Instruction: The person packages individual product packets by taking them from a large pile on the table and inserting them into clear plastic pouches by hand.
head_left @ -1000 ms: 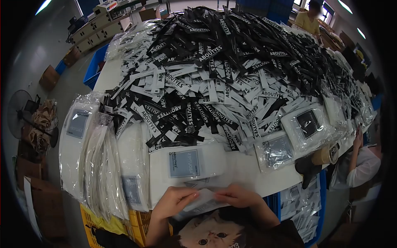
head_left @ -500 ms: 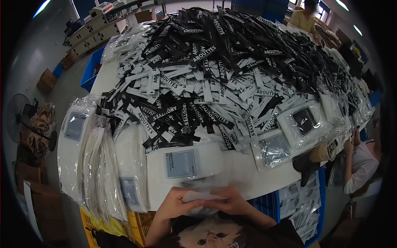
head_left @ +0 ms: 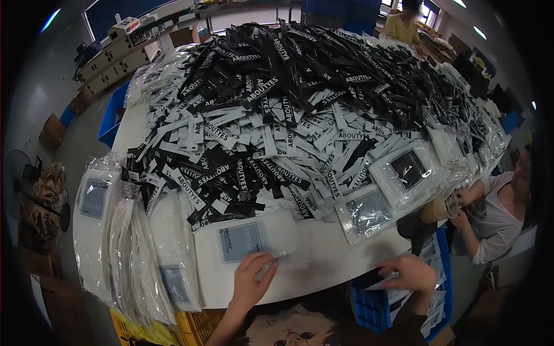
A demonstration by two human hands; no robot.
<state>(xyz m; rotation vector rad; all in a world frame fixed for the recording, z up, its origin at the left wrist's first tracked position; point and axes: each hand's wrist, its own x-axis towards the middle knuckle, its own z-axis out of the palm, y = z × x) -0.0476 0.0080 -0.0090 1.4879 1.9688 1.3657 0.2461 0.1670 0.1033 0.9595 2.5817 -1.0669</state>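
My left hand (head_left: pixel 252 279) is at the near table edge, fingers bent and thumb apart, over the lower edge of a clear plastic bag stack with a blue-grey label (head_left: pixel 241 242). Nothing shows in its grasp. My right hand (head_left: pixel 411 273) is off to the right, over a blue crate (head_left: pixel 369 311). Its fingers are closed on a small flat packet (head_left: pixel 378 284), dark with a pale edge and partly hidden by the fingers. Several pale packets (head_left: pixel 433 254) lie in the crate.
A large heap of black and white printed strips (head_left: pixel 259 104) covers the table. Plastic bag stacks lie left (head_left: pixel 95 230) and right (head_left: pixel 366 213). A cup (head_left: pixel 441 209) stands near a co-worker's hands (head_left: pixel 464 202). A yellow crate (head_left: pixel 199 326) sits below left; another person (head_left: pixel 401 27) is behind.
My hands have parted from the pale packet they held together in front of me. The right has swung right over the crate; the left has moved up to the bags. The view has shifted slightly.
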